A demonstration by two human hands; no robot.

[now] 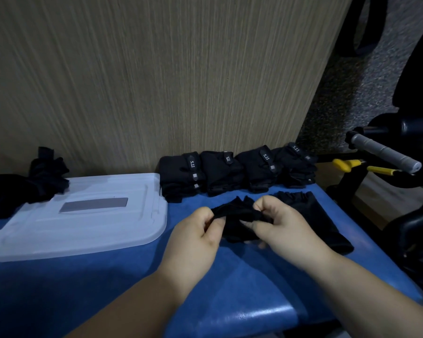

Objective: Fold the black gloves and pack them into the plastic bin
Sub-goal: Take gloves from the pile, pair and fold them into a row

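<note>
Black glove [235,215] bunched on the table [132,276], pinched by curled fingers [264,203] of left hand [200,232] and right hand [281,225]. Behind it, folded stacks [230,172] with tabs reading perhaps "5.11", print small. Loose pile [34,184] at far left, partly cut off.

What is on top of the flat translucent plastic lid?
A loose heap of black gloves covers the lid at its far left corner; a grey rectangular label sits centrally. Whatever lies beneath is hidden.
</note>
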